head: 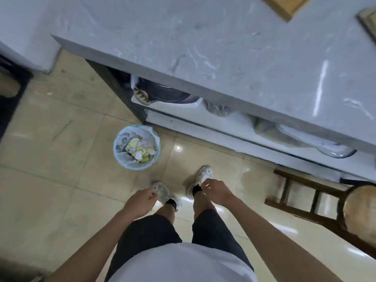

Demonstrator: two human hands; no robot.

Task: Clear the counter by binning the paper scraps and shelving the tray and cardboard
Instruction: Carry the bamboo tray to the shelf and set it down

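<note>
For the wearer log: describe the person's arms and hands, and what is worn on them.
Both arms are bare right up to the picture's lower edge: no sleeves in view. The left hand and right hand carry no gloves, and no watch or ring shows.

The grey marble counter (234,58) carries a brown cardboard piece (284,6) at its far edge. On the tiled floor (61,159) stand a small bin (120,159) holding paper scraps (140,149) and a wooden stool (317,200).
</note>
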